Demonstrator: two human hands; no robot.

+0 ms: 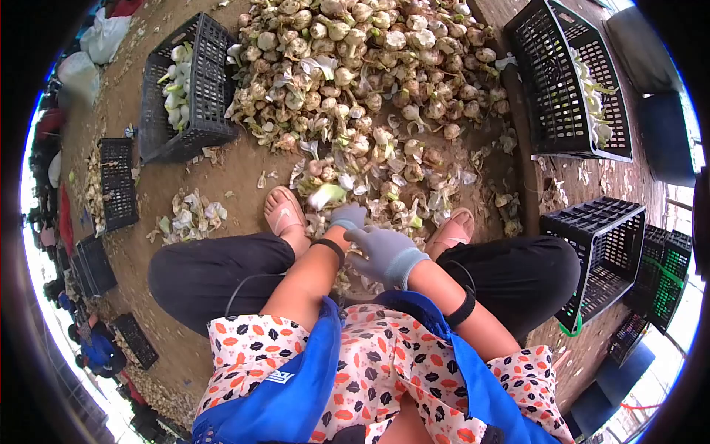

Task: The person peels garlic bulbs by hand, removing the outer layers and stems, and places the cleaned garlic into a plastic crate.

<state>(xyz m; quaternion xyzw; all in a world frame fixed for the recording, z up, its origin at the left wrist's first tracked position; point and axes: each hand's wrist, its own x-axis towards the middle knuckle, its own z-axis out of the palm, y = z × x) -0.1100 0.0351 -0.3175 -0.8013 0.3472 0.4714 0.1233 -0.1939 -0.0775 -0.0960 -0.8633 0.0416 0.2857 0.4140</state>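
Note:
A peeled white and green bulb (pixel 325 196), smeared by motion, shows at the far side of my left hand (pixel 347 217). The grey-gloved fingers of that hand are bent around its near end and partly hidden. My right hand (pixel 384 253), also in a grey glove, is close behind on the right, its thumb apart from the fingers and nothing visible between them. Beyond both hands spreads a big heap of unpeeled brownish bulbs (pixel 370 81), with loose papery skins (pixel 384 155) along its near edge.
A black crate (pixel 211 96) with peeled bulbs stands left of the heap, another black crate (pixel 547 96) right of it. Further black crates (pixel 592 214) stand by my right knee. Skins (pixel 194 216) lie near my left knee. A person (pixel 100 348) is far left.

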